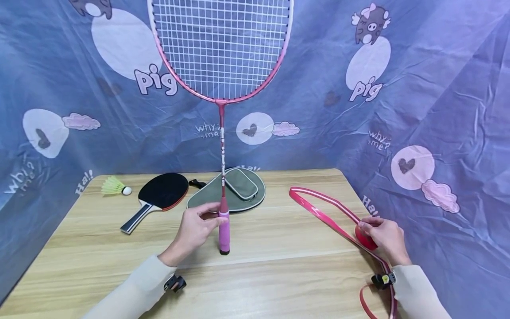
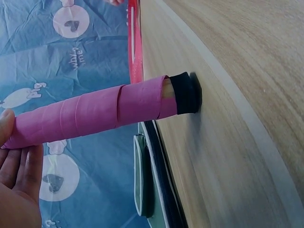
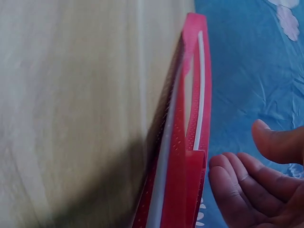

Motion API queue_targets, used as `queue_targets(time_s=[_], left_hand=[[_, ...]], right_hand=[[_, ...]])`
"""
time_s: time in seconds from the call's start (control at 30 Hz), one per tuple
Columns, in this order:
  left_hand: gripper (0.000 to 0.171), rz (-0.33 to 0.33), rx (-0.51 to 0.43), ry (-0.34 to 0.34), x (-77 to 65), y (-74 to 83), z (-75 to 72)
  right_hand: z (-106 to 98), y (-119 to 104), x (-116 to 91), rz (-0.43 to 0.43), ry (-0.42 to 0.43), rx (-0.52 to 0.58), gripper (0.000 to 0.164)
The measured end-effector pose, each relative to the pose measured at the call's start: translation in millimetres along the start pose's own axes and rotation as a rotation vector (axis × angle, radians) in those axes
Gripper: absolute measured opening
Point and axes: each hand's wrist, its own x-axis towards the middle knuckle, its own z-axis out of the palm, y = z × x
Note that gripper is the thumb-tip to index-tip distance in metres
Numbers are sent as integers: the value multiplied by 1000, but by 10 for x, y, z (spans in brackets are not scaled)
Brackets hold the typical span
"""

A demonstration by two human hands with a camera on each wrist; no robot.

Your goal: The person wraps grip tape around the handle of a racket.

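A pink-and-white badminton racket (image 1: pixel 223 103) stands upright, head at the top. My left hand (image 1: pixel 197 228) pinches the upper part of its purple-wrapped handle (image 2: pixel 90 111) between thumb and fingers. Its black end cap (image 2: pixel 186 93) is at the tabletop; whether it touches is hard to tell. On the right, a long red grip tape (image 1: pixel 318 213) with a pale stripe lies in a loop on its edge. My right hand (image 1: pixel 386 237) is beside the tape, thumb and fingers apart in the right wrist view, fingertips close to the tape's edge.
A black table tennis bat (image 1: pixel 163 191) and a yellow shuttlecock (image 1: pixel 115 186) lie at the back left of the wooden table (image 1: pixel 263 283). Behind the racket lies a grey-green bat case (image 1: pixel 215 192). A blue printed cloth (image 1: pixel 318 146) surrounds the table's back and sides.
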Motion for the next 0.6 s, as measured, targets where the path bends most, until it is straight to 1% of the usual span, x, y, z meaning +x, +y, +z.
queue_targets(time_s=[0.1, 0.23, 0.47, 0.6], left_hand=[[41, 4, -13, -2, 0, -13, -3], [41, 19, -21, -6, 9, -16, -14], [39, 24, -40, -18, 15, -15, -21], [39, 14, -45, -19, 10, -12, -31]], right_hand=[[34, -14, -19, -30, -5, -26, 33], [67, -24, -17, -49, -22, -40, 31], [95, -5, 25, -25, -69, -76, 33], [101, -11, 61, -33, -71, -104, 31]])
